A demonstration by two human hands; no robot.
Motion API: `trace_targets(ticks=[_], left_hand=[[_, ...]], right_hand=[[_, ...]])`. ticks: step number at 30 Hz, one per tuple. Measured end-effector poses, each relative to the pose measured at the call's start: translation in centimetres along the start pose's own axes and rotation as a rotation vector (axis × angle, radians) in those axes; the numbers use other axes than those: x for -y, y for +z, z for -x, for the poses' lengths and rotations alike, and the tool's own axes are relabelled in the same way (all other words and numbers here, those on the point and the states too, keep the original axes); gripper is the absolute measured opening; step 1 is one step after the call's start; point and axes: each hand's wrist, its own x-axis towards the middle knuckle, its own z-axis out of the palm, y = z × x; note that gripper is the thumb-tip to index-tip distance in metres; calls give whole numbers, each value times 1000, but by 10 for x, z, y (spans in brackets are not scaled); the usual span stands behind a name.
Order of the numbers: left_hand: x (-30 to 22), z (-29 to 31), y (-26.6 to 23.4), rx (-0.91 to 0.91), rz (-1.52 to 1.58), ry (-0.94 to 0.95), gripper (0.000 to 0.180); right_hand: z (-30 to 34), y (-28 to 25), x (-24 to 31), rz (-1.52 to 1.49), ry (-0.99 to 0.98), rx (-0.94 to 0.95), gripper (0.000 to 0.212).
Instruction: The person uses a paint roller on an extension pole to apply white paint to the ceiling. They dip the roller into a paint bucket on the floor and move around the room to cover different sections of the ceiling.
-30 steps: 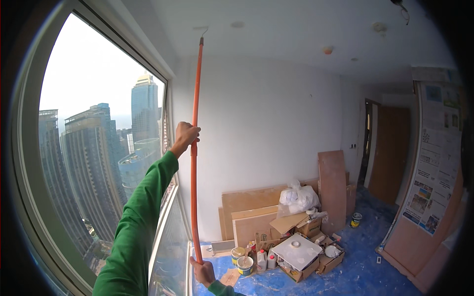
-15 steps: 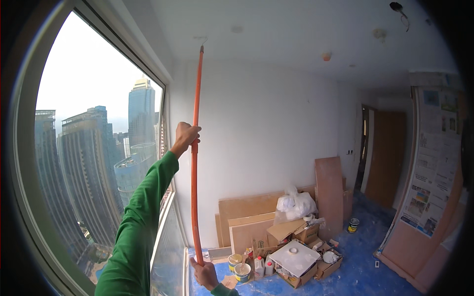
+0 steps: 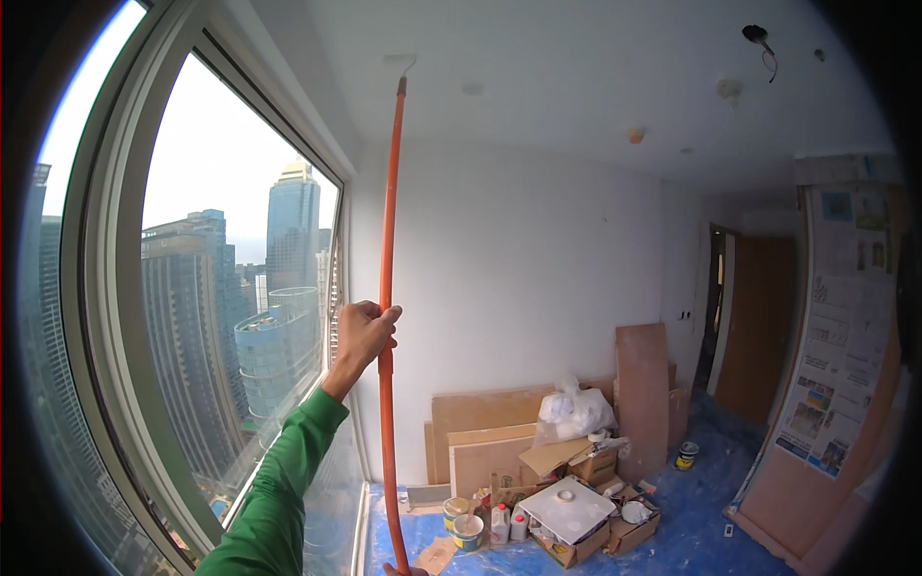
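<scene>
A paint roller on a long orange extension pole stands nearly upright in front of me. Its pale roller head is up at the white ceiling. Partway up the pole, my left hand is closed round it, the arm in a green sleeve reaching up from the lower left. My right hand grips the pole's lower part. Only a sliver of that hand shows at the bottom edge; the rest is cut off.
Tall windows line the left side. Along the far wall lean boards, with paint buckets, bottles, cartons and a white plastic bag before them. Blue sheeting covers the floor. Wires hang from a ceiling hole.
My left hand has come down, and the right hand has dropped mostly out of view. The view has shifted left, showing more window. The roller head stays up at the ceiling.
</scene>
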Motion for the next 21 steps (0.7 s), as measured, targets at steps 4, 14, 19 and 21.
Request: trace_targets(ticks=[4, 14, 19, 21], left_hand=[[-31, 51, -7, -5, 45, 3, 31], [-88, 158, -35, -43, 119, 52, 25], [-105, 198, -38, -8, 191, 87, 20], [-111, 213, -42, -17, 193, 100, 20]], right_hand=[[35, -8, -30, 41, 27, -12, 43], [111, -17, -52, -77, 5, 30, 40], [141, -20, -75, -182, -17, 44, 38], [155, -20, -79, -244, -35, 60, 37]])
